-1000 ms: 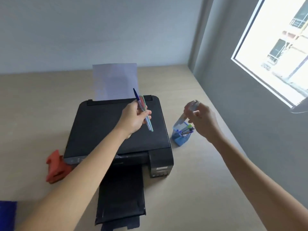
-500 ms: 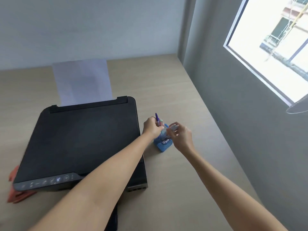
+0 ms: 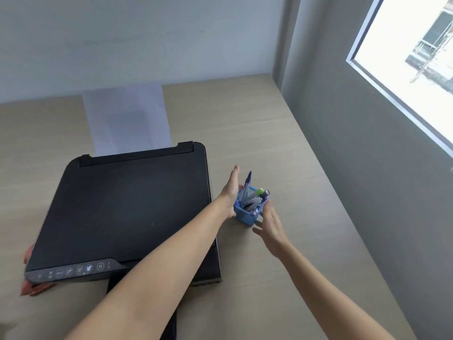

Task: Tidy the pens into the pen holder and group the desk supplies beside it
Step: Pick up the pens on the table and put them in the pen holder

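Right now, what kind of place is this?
Probably a home or small office desk: a black printer loaded with paper, a blue pen holder, and a wood-look desk by a window.

The pen holder [image 3: 247, 214] stands on the counter [image 3: 282, 148] right of the printer [image 3: 127, 204], pens [image 3: 252, 200] inside, a hand at each side.

From my feed I see two bare forearms, slim and uncovered up to the bottom edge of the picture. No sleeve, cuff, watch, band or glove shows on either. The left grip [image 3: 231, 190] has a flat palm and long fingers with no ring that I can make out. The right grip [image 3: 270, 223] is equally plain; nails look short.
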{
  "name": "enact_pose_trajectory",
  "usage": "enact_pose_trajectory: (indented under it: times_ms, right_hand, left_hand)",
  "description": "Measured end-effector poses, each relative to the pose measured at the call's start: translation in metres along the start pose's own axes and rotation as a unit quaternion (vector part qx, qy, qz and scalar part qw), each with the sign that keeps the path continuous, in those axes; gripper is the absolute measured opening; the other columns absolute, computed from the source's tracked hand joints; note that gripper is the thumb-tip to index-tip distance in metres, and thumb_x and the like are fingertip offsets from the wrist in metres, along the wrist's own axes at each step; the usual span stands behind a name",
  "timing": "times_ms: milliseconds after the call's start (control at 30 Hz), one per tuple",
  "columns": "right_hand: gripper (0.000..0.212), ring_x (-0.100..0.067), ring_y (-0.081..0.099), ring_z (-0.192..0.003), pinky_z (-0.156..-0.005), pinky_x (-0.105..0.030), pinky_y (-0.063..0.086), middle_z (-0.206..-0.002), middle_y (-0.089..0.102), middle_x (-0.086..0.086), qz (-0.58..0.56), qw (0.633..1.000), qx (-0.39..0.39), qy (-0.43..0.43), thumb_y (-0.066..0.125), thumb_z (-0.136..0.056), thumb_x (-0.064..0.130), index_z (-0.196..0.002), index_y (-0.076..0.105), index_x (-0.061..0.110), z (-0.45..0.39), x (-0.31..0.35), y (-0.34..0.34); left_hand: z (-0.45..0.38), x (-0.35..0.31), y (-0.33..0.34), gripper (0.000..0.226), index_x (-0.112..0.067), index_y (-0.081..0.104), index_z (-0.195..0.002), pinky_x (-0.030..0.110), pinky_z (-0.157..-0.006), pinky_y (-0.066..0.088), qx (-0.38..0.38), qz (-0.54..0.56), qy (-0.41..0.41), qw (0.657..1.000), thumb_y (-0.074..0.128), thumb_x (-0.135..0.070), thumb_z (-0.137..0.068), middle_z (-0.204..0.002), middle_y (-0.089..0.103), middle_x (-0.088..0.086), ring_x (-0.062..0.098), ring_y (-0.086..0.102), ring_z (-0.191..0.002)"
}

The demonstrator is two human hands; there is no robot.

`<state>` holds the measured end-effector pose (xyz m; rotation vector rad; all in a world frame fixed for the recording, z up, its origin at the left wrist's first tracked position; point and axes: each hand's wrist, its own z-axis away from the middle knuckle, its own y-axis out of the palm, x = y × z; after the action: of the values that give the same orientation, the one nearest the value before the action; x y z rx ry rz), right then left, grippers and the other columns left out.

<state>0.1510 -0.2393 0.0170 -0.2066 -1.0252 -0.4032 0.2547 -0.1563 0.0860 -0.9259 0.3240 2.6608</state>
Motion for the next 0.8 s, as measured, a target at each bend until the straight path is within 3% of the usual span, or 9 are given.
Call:
enact_pose_trajectory:
  times_ms: [67, 133, 167, 233, 333, 467, 600, 700, 800]
  right_hand:
    - [0.027, -0.019, 0.056, -0.098, -0.085, -0.036, 0.043, -0.1, 0.061, 0.011, 0.029, 0.999, -0.01, -0.04, 0.03, -0.099, 0.04, -0.1, 0.056, 0.033, -0.014, 0.006, 0.001]
    - [0.038, -0.015, 0.055, -0.085, -0.081, -0.036, 0.042, -0.086, 0.063, 0.007, 0.035, 0.998, -0.014, -0.053, 0.03, -0.096, 0.048, -0.088, 0.063, 0.031, -0.031, 0.016, 0.0]
    - [0.043, -0.014, 0.057, -0.084, -0.082, -0.038, 0.043, -0.087, 0.066, 0.006, 0.043, 0.998, -0.013, -0.05, 0.028, -0.094, 0.052, -0.085, 0.065, 0.032, -0.04, 0.022, -0.001]
    - [0.045, -0.017, 0.063, -0.099, -0.093, -0.04, 0.047, -0.104, 0.071, 0.0, 0.068, 0.996, 0.001, -0.05, 0.026, -0.092, 0.057, -0.09, 0.067, 0.037, -0.053, 0.032, -0.003]
    - [0.052, -0.024, 0.062, -0.11, -0.099, -0.046, 0.047, -0.116, 0.069, -0.007, 0.083, 0.996, 0.013, -0.042, 0.026, -0.089, 0.061, -0.105, 0.066, 0.032, -0.066, 0.04, -0.003]
    - [0.06, -0.027, 0.063, -0.101, -0.089, -0.044, 0.049, -0.11, 0.069, -0.017, 0.092, 0.995, 0.024, -0.038, 0.027, -0.08, 0.071, -0.094, 0.067, 0.029, -0.073, 0.034, -0.002]
    - [0.06, -0.022, 0.06, -0.112, -0.097, -0.039, 0.043, -0.121, 0.065, -0.006, 0.115, 0.992, 0.019, -0.044, 0.023, -0.09, 0.062, -0.116, 0.06, 0.023, -0.06, 0.047, -0.003]
    - [0.052, -0.031, 0.055, -0.115, -0.1, -0.044, 0.037, -0.123, 0.059, -0.013, 0.161, 0.98, -0.054, -0.102, 0.022, -0.096, 0.047, -0.114, 0.055, 0.011, -0.033, 0.076, 0.006]
    - [0.043, -0.032, 0.044, -0.117, -0.109, -0.048, 0.028, -0.112, 0.056, -0.022, 0.219, 0.95, -0.109, -0.196, 0.022, -0.102, 0.028, -0.103, 0.053, -0.002, -0.009, 0.112, 0.017]
  left_hand:
    - [-0.006, 0.003, 0.003, 0.079, -0.009, 0.072, -0.074, 0.032, -0.068, 0.049, 0.017, 0.038, -0.009, 0.999, 0.027, -0.074, -0.085, -0.07, 0.071, 0.011, 0.024, 0.063, -0.072]
    - [-0.011, 0.004, 0.006, 0.088, -0.013, 0.074, -0.046, 0.033, -0.076, 0.049, 0.025, 0.06, -0.002, 0.998, 0.022, -0.07, -0.089, -0.059, 0.074, 0.006, 0.023, 0.064, -0.076]
    - [-0.013, 0.004, 0.008, 0.086, -0.015, 0.075, -0.05, 0.037, -0.089, 0.049, 0.017, 0.065, 0.005, 0.998, 0.022, -0.07, -0.089, -0.069, 0.076, 0.007, 0.024, 0.065, -0.086]
    - [-0.015, 0.001, 0.01, 0.074, -0.017, 0.073, -0.082, 0.048, -0.109, 0.037, -0.015, 0.077, 0.025, 0.997, 0.025, -0.073, -0.084, -0.107, 0.073, 0.012, 0.028, 0.062, -0.11]
    - [-0.039, 0.0, 0.007, 0.084, -0.018, 0.055, -0.125, 0.053, -0.108, 0.038, -0.049, 0.092, 0.052, 0.993, 0.034, -0.079, -0.07, -0.126, 0.064, 0.012, 0.029, 0.062, -0.114]
    - [-0.057, 0.0, 0.005, 0.106, -0.022, 0.05, -0.133, 0.052, -0.103, 0.039, -0.034, 0.09, 0.042, 0.994, 0.037, -0.086, -0.049, -0.129, 0.062, 0.01, 0.03, 0.061, -0.114]
    - [-0.049, -0.002, 0.004, 0.106, -0.03, 0.037, -0.14, 0.057, -0.104, 0.033, -0.055, 0.083, 0.03, 0.995, 0.036, -0.087, -0.051, -0.142, 0.05, 0.007, 0.032, 0.053, -0.124]
    - [0.005, -0.021, 0.002, 0.085, -0.023, 0.03, -0.145, 0.045, -0.097, 0.035, -0.048, 0.054, 0.054, 0.996, 0.03, -0.075, -0.078, -0.148, 0.042, 0.01, 0.031, 0.048, -0.128]
    - [0.055, -0.039, -0.011, 0.055, -0.016, 0.047, -0.129, 0.032, -0.094, 0.039, -0.019, 0.017, 0.087, 0.996, 0.027, -0.055, -0.096, -0.133, 0.048, 0.01, 0.023, 0.049, -0.122]
